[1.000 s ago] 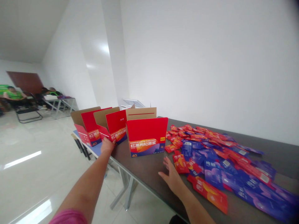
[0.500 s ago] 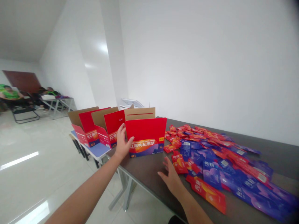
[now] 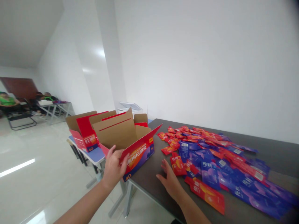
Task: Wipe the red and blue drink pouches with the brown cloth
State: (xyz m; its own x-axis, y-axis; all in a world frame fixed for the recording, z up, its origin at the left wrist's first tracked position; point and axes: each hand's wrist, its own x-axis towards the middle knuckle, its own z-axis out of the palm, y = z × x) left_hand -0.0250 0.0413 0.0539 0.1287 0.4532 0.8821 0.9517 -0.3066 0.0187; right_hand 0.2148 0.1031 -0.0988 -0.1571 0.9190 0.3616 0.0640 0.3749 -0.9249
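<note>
A white wall (image 3: 198, 62) stood behind the dark table (image 3: 143, 175). At the table's left edge, the left hand (image 3: 115, 165) was holding the open box (image 3: 140, 155), which partly covered a second box (image 3: 102, 116) behind it. Near the front edge, the right hand (image 3: 170, 181) was loosely spread, just beside the scattered sachets (image 3: 210, 172).

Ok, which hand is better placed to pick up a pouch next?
Probably the right hand: it looks empty, fingers spread, right beside the nearest red pouches. The left hand is at the near end of the open box, farther from them, and appears to be gripping its edge.
</note>
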